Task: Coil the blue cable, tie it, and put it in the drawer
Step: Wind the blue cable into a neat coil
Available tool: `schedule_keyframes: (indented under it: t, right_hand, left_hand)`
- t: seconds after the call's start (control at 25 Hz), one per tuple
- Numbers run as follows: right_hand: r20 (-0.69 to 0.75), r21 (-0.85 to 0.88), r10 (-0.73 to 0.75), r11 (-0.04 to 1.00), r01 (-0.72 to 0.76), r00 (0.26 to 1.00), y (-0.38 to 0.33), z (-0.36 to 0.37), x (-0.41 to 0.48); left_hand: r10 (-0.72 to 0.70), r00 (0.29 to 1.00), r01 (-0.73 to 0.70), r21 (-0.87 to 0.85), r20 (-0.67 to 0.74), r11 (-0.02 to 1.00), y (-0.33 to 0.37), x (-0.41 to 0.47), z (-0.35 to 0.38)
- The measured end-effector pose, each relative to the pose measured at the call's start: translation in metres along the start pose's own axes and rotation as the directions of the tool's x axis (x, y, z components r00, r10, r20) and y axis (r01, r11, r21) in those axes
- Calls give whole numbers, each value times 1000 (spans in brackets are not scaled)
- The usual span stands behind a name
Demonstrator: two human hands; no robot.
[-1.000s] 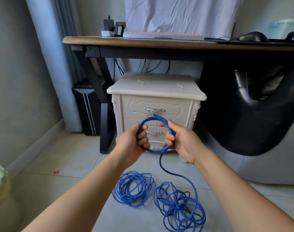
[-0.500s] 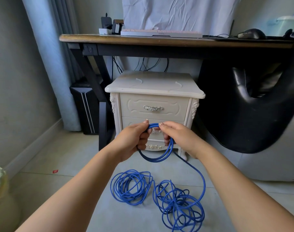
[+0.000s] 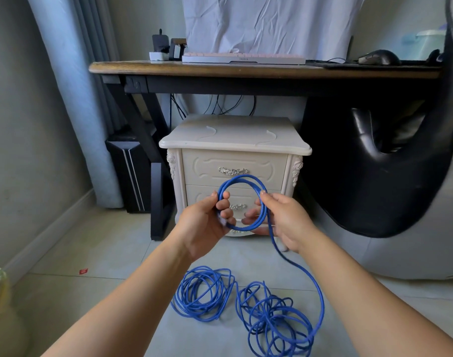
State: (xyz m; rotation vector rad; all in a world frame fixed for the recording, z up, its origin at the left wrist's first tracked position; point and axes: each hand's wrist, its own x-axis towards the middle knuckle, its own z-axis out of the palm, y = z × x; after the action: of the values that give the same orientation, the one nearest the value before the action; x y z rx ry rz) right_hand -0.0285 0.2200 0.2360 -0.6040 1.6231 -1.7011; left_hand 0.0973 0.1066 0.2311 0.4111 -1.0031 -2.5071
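I see a cream nightstand (image 3: 246, 136); its top drawer (image 3: 266, 171) is closed, so any contents are hidden. In front of it, the left hand (image 3: 203, 226) grips one side of a small loop of the blue cable (image 3: 242, 177), fingers curled round it. The right hand (image 3: 288, 222) pinches the opposite side between thumb and fingers. The rest of the cable trails down to loose tangles on the tiled floor (image 3: 91, 253).
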Motion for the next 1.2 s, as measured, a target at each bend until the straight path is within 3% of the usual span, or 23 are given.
schedule_keyframes:
  t: [0.12, 0.2, 0.28, 0.4, 0.56, 0.64, 0.68, 0.76, 0.84, 1.0, 1.12, 1.2]
  right_hand:
    - [31, 299, 59, 952, -66, 998, 0, 1, 0]
    - [48, 331, 64, 941, -76, 997, 0, 4, 1]
    - [24, 235, 26, 971, -31, 999, 2, 9, 3]
    - [15, -41, -88, 995, 88, 996, 3, 14, 5]
    - [82, -419, -174, 887, 192, 981, 5, 15, 5]
    - [125, -400, -183, 890, 218, 975, 6, 17, 3]
    - [131, -303, -175, 930, 207, 976, 5, 19, 2]
    - [146, -9, -130, 991, 132, 981, 2, 22, -2]
    - [180, 131, -59, 991, 35, 982, 1, 20, -4]
    - [309, 4, 139, 989, -147, 941, 0, 7, -8]
    - [223, 122, 12, 992, -40, 975, 0, 14, -10]
    - [75, 25, -86, 996, 84, 993, 3, 22, -9]
  left_hand:
    - [-29, 998, 31, -33, 53, 999, -2, -2, 0]
    - [-67, 994, 70, -35, 87, 997, 2, -3, -3]
    - [-103, 991, 103, 11, 90, 995, 6, -3, -2]
    - [-118, 993, 109, 256, 20, 961, 14, -3, 4]
    - [-61, 994, 101, 568, -89, 817, 21, -1, 5]
    - [6, 995, 58, 619, -101, 784, 20, 0, 5]
    - [55, 993, 21, 634, -100, 773, 18, 2, 6]
    - [157, 982, -53, 642, -105, 765, 14, 5, 7]
    - [218, 968, -100, 609, -123, 787, 12, 7, 8]
    - [171, 969, -87, 398, -178, 913, 14, 6, 6]
    - [133, 976, -83, 277, -170, 957, 13, 3, 5]
    - [138, 978, -88, 293, -155, 952, 8, 0, 10]
